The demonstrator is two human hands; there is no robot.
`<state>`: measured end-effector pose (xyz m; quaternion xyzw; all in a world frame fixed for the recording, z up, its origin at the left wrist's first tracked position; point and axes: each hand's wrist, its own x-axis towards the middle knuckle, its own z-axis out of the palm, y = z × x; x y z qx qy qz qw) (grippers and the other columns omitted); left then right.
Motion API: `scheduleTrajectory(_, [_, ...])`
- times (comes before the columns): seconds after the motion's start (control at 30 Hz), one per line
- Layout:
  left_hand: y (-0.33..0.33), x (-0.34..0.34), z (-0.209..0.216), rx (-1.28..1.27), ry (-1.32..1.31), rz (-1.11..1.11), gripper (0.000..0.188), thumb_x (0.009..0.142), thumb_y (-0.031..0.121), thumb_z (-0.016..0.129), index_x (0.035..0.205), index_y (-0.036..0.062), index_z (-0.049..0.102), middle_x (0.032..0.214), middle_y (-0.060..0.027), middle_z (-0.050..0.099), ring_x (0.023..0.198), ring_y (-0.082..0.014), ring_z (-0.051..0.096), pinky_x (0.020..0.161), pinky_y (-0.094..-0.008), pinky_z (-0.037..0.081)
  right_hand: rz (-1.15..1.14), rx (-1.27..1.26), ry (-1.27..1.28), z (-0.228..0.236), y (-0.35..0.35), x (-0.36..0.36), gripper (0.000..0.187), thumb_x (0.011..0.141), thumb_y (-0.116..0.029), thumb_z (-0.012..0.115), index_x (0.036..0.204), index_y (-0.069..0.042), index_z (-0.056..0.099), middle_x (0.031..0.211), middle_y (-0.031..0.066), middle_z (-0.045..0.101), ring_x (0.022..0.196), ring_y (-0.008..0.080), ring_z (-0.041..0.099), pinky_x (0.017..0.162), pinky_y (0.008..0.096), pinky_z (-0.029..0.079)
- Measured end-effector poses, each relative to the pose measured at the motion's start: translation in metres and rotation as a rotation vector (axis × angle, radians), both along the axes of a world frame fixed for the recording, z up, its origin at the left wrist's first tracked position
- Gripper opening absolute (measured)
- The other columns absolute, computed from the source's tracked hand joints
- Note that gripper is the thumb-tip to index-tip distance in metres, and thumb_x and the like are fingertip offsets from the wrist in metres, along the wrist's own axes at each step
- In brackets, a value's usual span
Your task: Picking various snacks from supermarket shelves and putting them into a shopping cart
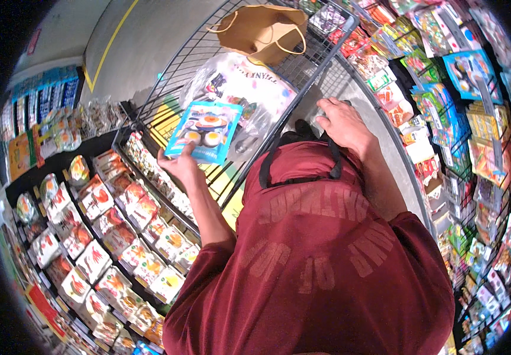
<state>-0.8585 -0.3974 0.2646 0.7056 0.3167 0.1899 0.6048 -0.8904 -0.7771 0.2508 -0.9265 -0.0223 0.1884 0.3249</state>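
Note:
My left hand (181,170) pinches the lower edge of a light-blue flat packet (209,127), its thumb on the front. Pictures of halved eggs and a bowl cover the packet's face. It is held over a dark wire shopping cart (333,54), above a white printed plastic bag (255,83) lying in the basket. Beyond that bag a brown paper bag (240,32) with rope handles lies tipped in the cart. To the right of the cart's side rail, my right hand (348,125) hangs with its fingers stretched out, holding nothing.
Shelves of packaged food (92,260) rise on the left, close to the cart. Hanging snack packets (433,118) fill a rack on the right. A grey floor (143,35) with a yellow line (112,41) stretches ahead to the left.

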Motion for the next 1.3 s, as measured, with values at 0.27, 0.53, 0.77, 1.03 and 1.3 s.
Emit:
scheduleTrajectory(0.27, [0.037,-0.031,0.093,-0.889,-0.475,-0.265,0.048,0.084,0.009,0.064,0.131,0.0026,0.052,0.128,-0.0167,0.058,0.12,-0.0292,0.055,0.098,-0.0465,0.046,0.103,-0.023,0.016,0.01,0.018,0.008,0.037,0.092,-0.021,0.058,0.122,0.001,0.056,0.123,0.0228,0.058,0.115,0.04,0.056,0.098,0.0471,0.045])
scheduleTrajectory(0.53, [-0.047,0.011,0.024,-2.075,-0.394,-0.423,0.031,0.088,0.016,0.059,0.115,0.0031,0.053,0.11,-0.009,0.06,0.083,-0.0214,0.065,0.069,-0.0363,0.051,0.132,-0.03,0.03,0.016,0.025,0.0,0.034,0.091,-0.022,0.059,0.118,-0.001,0.056,0.118,0.0206,0.059,0.112,0.0393,0.057,0.098,0.0483,0.045])
scheduleTrajectory(0.77, [-0.118,0.033,0.005,-1.948,-0.058,-0.51,0.032,0.087,0.014,0.065,0.114,-0.0016,0.057,0.105,-0.0076,0.058,0.09,-0.0206,0.063,0.075,-0.0333,0.052,-0.022,-0.108,0.089,0.017,0.006,-0.022,0.035,0.094,-0.022,0.057,0.122,-0.002,0.054,0.121,0.0201,0.057,0.116,0.0392,0.055,0.099,0.0479,0.044])
scheduleTrajectory(1.03, [-0.125,0.057,-0.036,-1.755,0.078,-0.813,0.059,0.084,0.016,0.077,0.136,0.0062,0.05,0.119,-0.0055,0.061,0.101,-0.0241,0.061,0.094,-0.0416,0.051,-0.21,-0.079,0.056,0.016,-0.013,-0.044,0.034,0.091,-0.023,0.058,0.117,0.0,0.056,0.117,0.0224,0.06,0.112,0.0396,0.059,0.098,0.0487,0.046])
scheduleTrajectory(1.3, [-0.186,0.043,-0.023,-1.704,0.291,-0.83,0.058,0.083,0.011,0.075,0.135,0.0033,0.052,0.132,-0.0109,0.06,0.124,-0.0294,0.055,0.111,-0.0515,0.039,-0.304,-0.098,0.009,0.016,-0.028,-0.058,0.032,0.09,-0.025,0.061,0.112,-0.002,0.058,0.108,0.021,0.063,0.099,0.0394,0.064,0.085,0.0494,0.051])
